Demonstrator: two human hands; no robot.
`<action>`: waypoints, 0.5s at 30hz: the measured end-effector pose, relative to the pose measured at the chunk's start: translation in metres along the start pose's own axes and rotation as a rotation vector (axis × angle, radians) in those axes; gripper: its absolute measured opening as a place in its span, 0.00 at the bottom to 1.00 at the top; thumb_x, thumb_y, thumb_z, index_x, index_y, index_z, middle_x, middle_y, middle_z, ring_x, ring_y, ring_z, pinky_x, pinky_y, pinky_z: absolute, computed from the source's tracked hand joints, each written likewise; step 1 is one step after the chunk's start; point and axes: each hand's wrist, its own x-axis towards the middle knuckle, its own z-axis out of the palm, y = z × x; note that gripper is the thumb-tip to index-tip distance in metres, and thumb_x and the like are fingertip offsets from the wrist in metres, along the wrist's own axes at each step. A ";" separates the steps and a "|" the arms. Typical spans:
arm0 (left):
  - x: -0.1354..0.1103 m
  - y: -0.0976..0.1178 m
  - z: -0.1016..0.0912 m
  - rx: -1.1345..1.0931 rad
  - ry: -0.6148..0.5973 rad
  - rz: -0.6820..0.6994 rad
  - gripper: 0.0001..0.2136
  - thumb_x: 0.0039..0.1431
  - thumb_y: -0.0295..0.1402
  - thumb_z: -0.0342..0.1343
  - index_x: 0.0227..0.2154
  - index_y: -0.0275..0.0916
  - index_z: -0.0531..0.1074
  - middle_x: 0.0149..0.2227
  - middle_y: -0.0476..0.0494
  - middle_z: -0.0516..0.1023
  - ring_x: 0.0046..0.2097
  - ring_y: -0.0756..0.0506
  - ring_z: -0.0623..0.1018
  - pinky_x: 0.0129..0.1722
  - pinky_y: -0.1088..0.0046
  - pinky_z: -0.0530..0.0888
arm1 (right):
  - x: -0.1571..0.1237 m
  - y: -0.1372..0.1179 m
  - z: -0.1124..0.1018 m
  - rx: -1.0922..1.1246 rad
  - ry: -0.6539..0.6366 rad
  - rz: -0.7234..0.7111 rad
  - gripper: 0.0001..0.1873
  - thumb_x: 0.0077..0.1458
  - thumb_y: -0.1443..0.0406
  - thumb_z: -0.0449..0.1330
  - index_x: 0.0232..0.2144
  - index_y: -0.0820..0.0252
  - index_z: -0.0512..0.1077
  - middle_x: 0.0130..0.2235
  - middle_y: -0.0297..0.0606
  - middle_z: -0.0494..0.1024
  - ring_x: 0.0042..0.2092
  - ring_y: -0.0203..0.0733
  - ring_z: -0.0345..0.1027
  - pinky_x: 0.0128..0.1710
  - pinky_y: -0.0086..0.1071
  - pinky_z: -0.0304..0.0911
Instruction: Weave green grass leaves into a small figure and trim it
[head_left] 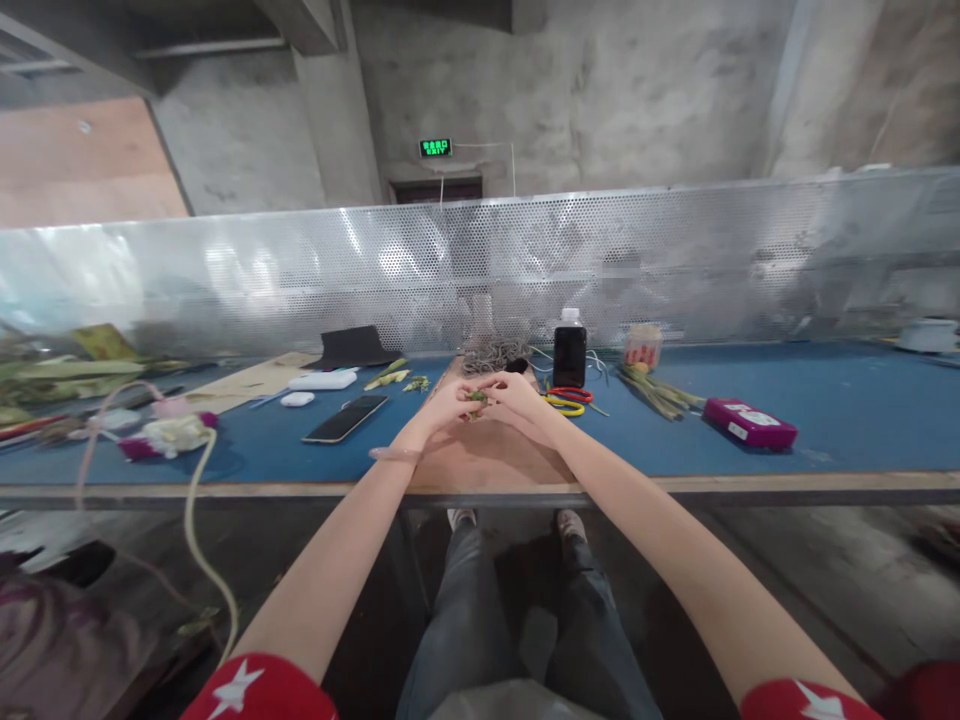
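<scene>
My left hand (pixel 448 405) and my right hand (pixel 514 396) meet over a brown board (pixel 487 468) at the table's front edge. Their fingertips are pinched around a small green piece of plant-like material (pixel 477 397), partly covered by the fingers. Beyond the hands, a heap of grey, twisted strands (pixel 495 355) sits on the board's far end. Just right of my right hand lie a yellow-handled tool (pixel 564 407) and a red-handled tool (pixel 574 394), perhaps scissors. A clear bangle (pixel 395 454) circles my left wrist.
On the blue table (pixel 862 410), a dark phone (pixel 346 418) lies left; another phone (pixel 570 357) leans upright against a bottle. Bundled stems (pixel 656 390) and a purple box (pixel 750 424) are right. A cable (pixel 196 530) hangs off the left edge. A perforated metal panel (pixel 637 260) stands behind.
</scene>
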 end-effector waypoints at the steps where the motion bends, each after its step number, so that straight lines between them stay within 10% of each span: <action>1: 0.000 0.000 0.000 0.000 -0.001 -0.001 0.15 0.44 0.32 0.57 0.35 0.34 0.63 0.25 0.46 0.73 0.28 0.50 0.74 0.27 0.75 0.67 | -0.001 0.000 0.000 0.006 -0.008 0.002 0.11 0.45 0.72 0.54 0.31 0.67 0.74 0.34 0.41 0.76 0.34 0.35 0.68 0.34 0.26 0.62; 15: -0.002 0.003 0.002 -0.012 -0.011 0.010 0.14 0.43 0.32 0.57 0.34 0.34 0.65 0.26 0.47 0.73 0.28 0.51 0.73 0.27 0.76 0.67 | 0.004 0.009 0.002 0.006 -0.005 0.008 0.19 0.41 0.79 0.47 0.32 0.66 0.74 0.33 0.38 0.76 0.31 0.31 0.65 0.33 0.24 0.61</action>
